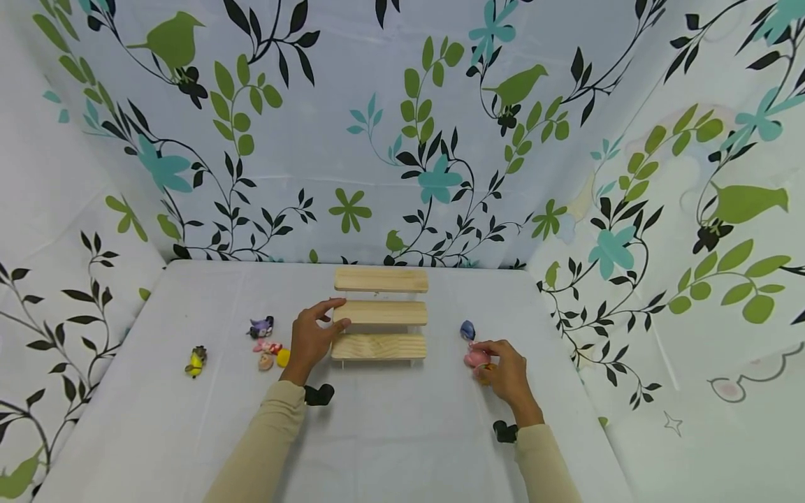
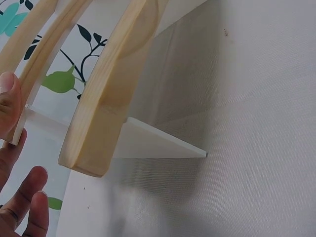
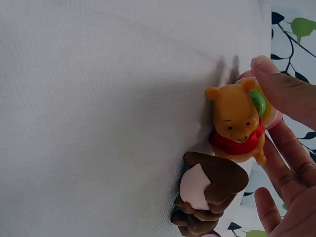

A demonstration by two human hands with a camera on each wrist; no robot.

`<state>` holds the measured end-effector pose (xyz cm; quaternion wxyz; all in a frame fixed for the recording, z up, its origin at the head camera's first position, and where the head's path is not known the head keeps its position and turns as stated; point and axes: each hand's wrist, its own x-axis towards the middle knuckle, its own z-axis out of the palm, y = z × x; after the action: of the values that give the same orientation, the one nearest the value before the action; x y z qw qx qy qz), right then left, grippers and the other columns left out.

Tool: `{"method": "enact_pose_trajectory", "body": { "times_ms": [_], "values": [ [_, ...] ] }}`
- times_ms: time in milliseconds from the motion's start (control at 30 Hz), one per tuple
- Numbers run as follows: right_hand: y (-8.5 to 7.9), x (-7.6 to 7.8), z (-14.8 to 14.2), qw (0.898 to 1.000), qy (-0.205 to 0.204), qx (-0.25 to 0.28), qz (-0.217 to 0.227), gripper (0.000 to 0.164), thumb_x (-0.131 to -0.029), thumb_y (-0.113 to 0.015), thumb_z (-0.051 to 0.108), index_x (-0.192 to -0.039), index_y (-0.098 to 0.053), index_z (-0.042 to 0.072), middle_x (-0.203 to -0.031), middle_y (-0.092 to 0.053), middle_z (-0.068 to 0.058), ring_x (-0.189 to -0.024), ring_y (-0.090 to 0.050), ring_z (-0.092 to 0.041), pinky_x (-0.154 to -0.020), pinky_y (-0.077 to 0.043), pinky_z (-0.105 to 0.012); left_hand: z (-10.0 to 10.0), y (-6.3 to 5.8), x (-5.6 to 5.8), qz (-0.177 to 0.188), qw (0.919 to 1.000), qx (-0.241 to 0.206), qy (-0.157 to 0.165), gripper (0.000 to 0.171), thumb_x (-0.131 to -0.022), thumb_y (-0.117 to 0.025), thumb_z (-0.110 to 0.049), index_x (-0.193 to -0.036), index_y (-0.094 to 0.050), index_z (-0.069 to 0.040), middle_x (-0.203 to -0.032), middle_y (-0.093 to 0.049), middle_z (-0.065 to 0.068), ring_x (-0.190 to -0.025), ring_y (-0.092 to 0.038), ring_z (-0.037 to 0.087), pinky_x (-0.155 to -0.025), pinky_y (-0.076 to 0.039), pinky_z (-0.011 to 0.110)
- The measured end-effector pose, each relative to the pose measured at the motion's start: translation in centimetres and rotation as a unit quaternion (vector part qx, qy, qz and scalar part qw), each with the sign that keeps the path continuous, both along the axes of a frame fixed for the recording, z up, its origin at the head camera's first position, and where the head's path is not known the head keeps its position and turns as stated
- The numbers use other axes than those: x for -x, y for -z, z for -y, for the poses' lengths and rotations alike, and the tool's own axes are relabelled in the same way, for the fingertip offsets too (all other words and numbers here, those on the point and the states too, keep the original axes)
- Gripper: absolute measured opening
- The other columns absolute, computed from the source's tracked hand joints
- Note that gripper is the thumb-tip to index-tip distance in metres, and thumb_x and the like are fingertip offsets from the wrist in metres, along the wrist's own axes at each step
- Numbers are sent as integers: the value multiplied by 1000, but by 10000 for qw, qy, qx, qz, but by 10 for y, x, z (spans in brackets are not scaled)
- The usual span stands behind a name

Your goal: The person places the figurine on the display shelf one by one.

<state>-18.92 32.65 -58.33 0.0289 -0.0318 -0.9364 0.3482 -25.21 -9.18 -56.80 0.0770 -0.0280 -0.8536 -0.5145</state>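
Note:
A three-tier wooden display stand [image 1: 379, 312] with pale supports stands mid-table. My left hand [image 1: 314, 335] pinches the left end of its middle board, thumb [image 2: 7, 94] against the wood and other fingers spread. At the right, my right hand [image 1: 508, 374] pinches a pink toy figurine [image 1: 476, 358], with thumb [image 3: 276, 84] and fingers either side of it. Directly in front of that is a Winnie the Pooh figurine [image 3: 234, 121] in a red shirt. A brown figurine [image 3: 212, 182] with a pale patch lies beside Pooh. Beyond the right hand is a blue figurine [image 1: 467, 330].
Left of the stand lie a purple-and-dark figurine [image 1: 260, 327], a red-and-pink one [image 1: 267, 346], a tan one [image 1: 265, 361] and a yellow piece [image 1: 283, 358]. A yellow-green figurine [image 1: 196, 362] lies farther left. Leaf-patterned cloth [image 1: 390, 140] hangs behind the white table [image 1: 390, 433].

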Motion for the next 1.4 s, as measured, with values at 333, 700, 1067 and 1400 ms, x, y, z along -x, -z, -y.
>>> {"method": "enact_pose_trajectory", "body": {
  "times_ms": [333, 700, 1067, 1400],
  "values": [
    [1, 5, 3, 9999, 139, -14, -3, 49, -77, -92, -2, -121, -79, 14, -115, -65, -11, -111, -66, -29, -96, -52, -45, 1, 2, -1, -63, 10000, 22, -49, 47, -94, -83, -29, -138, -73, -23, -145, -69, 8, -113, -64, 34, -88, -46, 41],
    [6, 7, -1, 9998, 103, 31, -169, 46, -80, -91, 2, -122, -78, 13, -112, -66, -10, -107, -69, -26, -91, -53, -36, 1, 5, 2, -13, 10000, -49, 9, 45, -95, -82, -31, -138, -73, -25, -146, -68, 4, -113, -63, 32, -88, -46, 40],
    [-1, 9, 3, 9992, 237, 310, -105, 28, -94, -83, 16, -119, -72, 18, -122, -71, -10, -108, -68, -29, -80, -57, -33, 0, 6, 0, -113, 9999, -45, -12, 45, -94, -83, -29, -138, -73, -23, -145, -69, 6, -111, -64, 33, -90, -45, 42],
    [1, 15, 7, 9988, 349, 345, -22, 41, -92, -86, 18, -130, -73, 17, -131, -69, -11, -119, -67, -30, -85, -59, -31, 2, 8, 0, -287, 9995, -147, 18, 46, -93, -84, -29, -137, -74, -21, -143, -70, 7, -109, -65, 34, -86, -47, 41]
  ]
}}
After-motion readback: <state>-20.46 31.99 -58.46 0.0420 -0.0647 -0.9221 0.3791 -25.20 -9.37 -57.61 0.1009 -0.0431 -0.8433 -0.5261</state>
